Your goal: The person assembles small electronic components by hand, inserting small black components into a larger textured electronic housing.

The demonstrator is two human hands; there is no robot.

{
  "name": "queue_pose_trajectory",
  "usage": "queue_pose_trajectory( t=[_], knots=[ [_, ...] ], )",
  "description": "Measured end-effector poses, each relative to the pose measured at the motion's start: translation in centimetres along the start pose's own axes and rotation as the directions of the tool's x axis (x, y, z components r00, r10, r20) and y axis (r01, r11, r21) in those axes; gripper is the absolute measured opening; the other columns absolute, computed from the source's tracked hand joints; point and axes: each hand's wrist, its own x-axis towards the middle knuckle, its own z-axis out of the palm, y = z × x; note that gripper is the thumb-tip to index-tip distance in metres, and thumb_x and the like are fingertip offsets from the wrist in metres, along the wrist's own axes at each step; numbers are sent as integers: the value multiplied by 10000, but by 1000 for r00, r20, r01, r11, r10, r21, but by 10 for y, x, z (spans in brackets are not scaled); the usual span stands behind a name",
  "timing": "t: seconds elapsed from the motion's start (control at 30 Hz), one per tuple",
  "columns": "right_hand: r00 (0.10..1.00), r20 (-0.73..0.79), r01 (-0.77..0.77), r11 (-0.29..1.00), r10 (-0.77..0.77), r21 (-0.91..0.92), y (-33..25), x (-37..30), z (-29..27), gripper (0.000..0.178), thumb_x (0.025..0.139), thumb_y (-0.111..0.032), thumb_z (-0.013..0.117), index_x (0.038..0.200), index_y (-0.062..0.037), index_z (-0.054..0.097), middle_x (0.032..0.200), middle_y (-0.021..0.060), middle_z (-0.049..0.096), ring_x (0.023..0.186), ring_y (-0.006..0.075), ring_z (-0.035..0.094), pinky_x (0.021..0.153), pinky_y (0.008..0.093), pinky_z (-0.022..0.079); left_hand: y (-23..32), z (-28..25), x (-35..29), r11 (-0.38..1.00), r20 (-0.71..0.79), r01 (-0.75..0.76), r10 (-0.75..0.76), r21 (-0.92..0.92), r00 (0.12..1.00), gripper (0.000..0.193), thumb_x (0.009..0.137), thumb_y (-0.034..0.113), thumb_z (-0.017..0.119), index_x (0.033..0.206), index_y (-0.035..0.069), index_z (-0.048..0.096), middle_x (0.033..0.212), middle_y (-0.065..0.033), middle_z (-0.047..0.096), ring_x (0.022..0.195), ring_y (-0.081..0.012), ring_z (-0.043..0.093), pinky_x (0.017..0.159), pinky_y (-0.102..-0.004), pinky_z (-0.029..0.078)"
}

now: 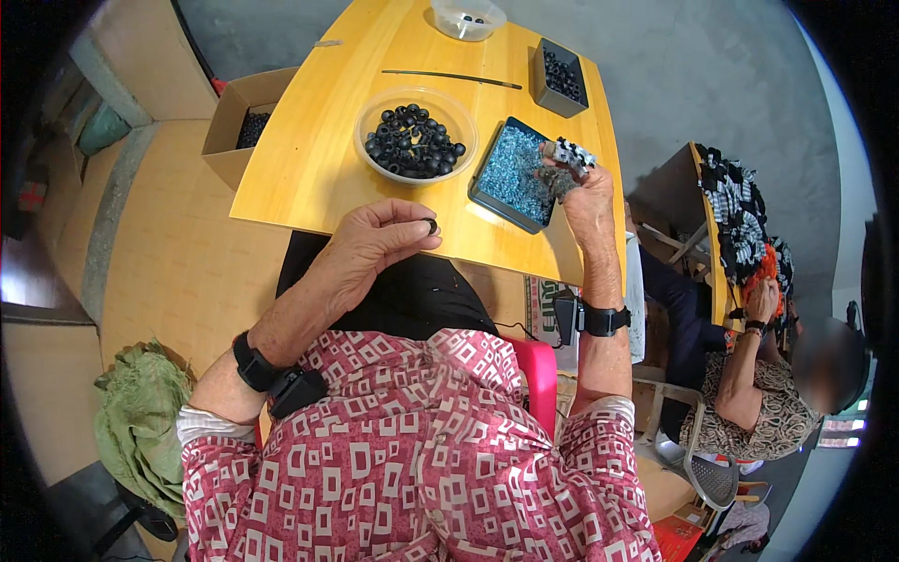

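Pinching one black bead [432,226] between thumb and forefinger, the left hand [379,234] hovers over the bench's near edge – its fingers narrow, meeting around that single bead. At the right hand [592,208], the fingertips carry a grey wrap [559,180] and a black-and-white patterned bit [571,155]; whether these are worn or held, and what the fingers grip, if anything, I cannot tell.

That hand is at the right side of the dark tray [506,219], near the bench's right edge. Blue beads [510,164] cover most of the tray's base, so little of that supply appears to be used. Left of it, a clear round bowl [459,112] holds a heap of black beads [412,140].

Farther out, a thin dark rod [451,79] lies across the bench [318,140]. A dark box [567,110] toward the far right corner has more black beads, and a clear tub [449,26] at the far edge shows only a few.

Progress is hard to judge: one bead is picked up, and plenty are left – but no joined beads can be made out.
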Motion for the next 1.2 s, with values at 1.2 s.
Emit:
queue_pose_trajectory(
  t=[1.2],
  knots=[
    [909,306,318,946,-283,-70,-95,-62,60,213,709,2,720,916,-28,676,845,51,626,770,171,613,691,255,476,9,20,-16,994,93,-102,98,45,991,204,831,74,645,1007,-28,635,947,-113,654,824,-187,654,788,-263,526]
  ],
)
